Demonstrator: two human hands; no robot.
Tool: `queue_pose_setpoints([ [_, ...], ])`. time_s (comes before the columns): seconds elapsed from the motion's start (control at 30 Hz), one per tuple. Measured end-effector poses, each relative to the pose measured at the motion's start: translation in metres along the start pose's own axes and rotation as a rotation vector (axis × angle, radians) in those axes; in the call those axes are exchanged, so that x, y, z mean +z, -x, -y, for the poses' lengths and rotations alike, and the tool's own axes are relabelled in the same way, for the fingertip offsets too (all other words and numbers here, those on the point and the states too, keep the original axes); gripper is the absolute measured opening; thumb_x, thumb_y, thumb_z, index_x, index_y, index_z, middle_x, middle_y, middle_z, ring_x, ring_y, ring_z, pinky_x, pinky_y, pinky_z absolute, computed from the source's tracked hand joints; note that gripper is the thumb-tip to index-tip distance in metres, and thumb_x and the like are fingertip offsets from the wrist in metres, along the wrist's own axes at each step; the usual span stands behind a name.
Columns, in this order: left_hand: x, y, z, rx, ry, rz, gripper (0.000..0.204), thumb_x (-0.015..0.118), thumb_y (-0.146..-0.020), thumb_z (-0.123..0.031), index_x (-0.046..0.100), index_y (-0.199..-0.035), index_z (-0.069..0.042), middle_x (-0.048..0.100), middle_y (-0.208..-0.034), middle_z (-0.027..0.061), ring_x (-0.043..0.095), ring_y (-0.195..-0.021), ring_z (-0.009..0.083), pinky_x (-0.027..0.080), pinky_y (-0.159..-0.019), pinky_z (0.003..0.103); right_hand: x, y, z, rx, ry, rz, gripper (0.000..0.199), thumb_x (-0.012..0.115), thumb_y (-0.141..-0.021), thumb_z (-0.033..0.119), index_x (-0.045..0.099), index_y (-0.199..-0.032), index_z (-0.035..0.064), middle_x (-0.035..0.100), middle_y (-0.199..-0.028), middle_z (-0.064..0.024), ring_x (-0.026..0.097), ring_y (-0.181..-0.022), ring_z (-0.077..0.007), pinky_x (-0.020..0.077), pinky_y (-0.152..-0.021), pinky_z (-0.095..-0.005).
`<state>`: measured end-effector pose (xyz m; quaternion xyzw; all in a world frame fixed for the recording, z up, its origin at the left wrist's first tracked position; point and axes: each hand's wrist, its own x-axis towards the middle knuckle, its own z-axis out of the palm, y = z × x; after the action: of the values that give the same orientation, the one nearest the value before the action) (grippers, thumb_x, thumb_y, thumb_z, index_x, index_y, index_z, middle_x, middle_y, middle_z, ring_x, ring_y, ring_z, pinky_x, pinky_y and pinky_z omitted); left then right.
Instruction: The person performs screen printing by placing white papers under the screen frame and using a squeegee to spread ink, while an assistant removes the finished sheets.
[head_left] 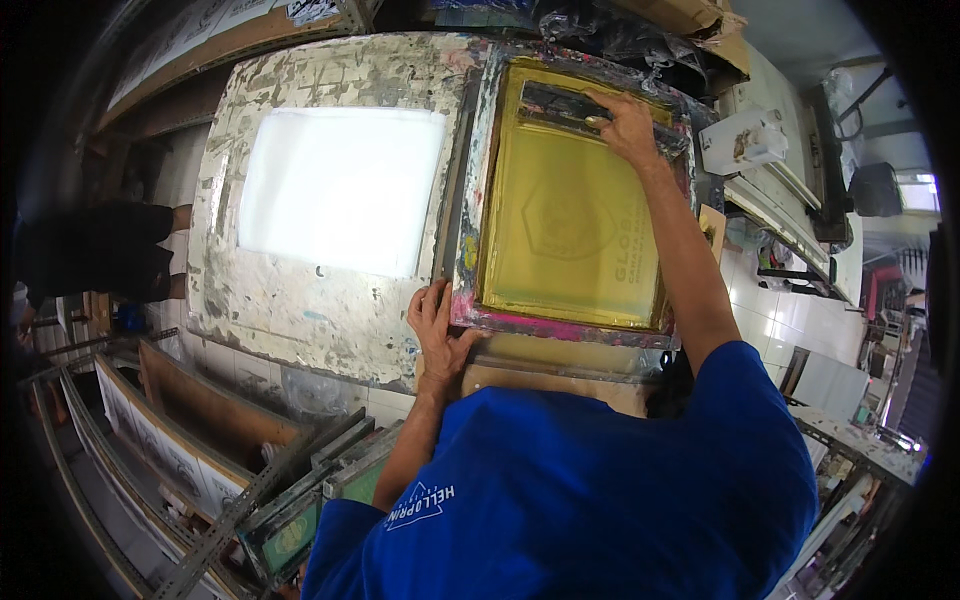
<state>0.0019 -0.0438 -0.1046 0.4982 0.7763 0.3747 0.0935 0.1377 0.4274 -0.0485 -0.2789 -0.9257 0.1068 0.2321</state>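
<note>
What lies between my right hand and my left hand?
In the head view, the yellow screen mesh and its paint-stained frame lie between your right hand and left hand.

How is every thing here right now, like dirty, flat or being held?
Frame: paint-stained
Yellow screen: set inside the frame, faint emblem showing
Dark bar: held, across the screen's far end
Right hand: closed on the bar
Left hand: at the frame's near left corner, grip unclear
White sheet: flat, no print visible
Table: blotchy
White container: smudged
</note>
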Motion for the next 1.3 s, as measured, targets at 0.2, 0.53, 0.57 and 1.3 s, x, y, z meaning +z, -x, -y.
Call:
queue_pose_setpoints([
  [0.2, 0.003, 0.005, -0.002, -0.074, 0.145, -0.05, 0.099, 0.091, -0.065, -0.048, 0.055, -0.144, 0.002, 0.058, -0.129, 0.0181, 0.045, -0.125, 0.0354, 0.032, -0.109, 0.048, -0.014, 0.044, 0.05, -0.024, 0.061, -0.02, 0.046, 0.072, -0.085, 0.016, 0.069, -0.13, 0.0229, 0.071, -0.087, -0.0142, 0.068, -0.08, -0.0344, 0.0518, -0.071, -0.0472],
  [0.53, -0.024, -0.017, -0.043, -0.033, 0.269, -0.191, 0.089, 0.093, -0.068, -0.037, 0.059, -0.141, 0.001, 0.058, -0.119, 0.0152, 0.046, -0.117, 0.0334, 0.033, -0.106, 0.047, -0.112, 0.161, 0.202, 0.092, -0.019, 0.112, 0.043, 0.07, -0.082, 0.013, 0.072, -0.124, 0.0219, 0.065, -0.08, -0.0126, 0.067, -0.078, -0.033, 0.0521, -0.07, -0.0475],
  [0.57, -0.029, -0.022, -0.052, -0.038, 0.28, -0.214, 0.087, 0.093, -0.068, -0.035, 0.059, -0.14, 0.0, 0.058, -0.119, 0.0151, 0.046, -0.117, 0.0334, 0.033, -0.106, 0.047, -0.126, 0.165, 0.214, 0.086, -0.032, 0.11, 0.044, 0.07, -0.081, 0.013, 0.073, -0.124, 0.0216, 0.065, -0.08, -0.0124, 0.067, -0.078, -0.0326, 0.052, -0.07, -0.0473],
  [1.3, 0.057, -0.062, -0.037, -0.264, -0.284, -0.032, 0.044, 0.086, -0.078, -0.035, 0.068, -0.103, -0.003, 0.067, -0.11, 0.0201, 0.063, -0.106, 0.0411, 0.052, -0.085, 0.053, -0.284, 0.001, 0.207, -0.137, 0.265, -0.344, 0.056, 0.081, -0.076, 0.047, 0.075, -0.122, 0.0165, 0.076, -0.102, -0.0177, 0.072, -0.099, -0.0349, 0.0521, -0.093, -0.0428],
])
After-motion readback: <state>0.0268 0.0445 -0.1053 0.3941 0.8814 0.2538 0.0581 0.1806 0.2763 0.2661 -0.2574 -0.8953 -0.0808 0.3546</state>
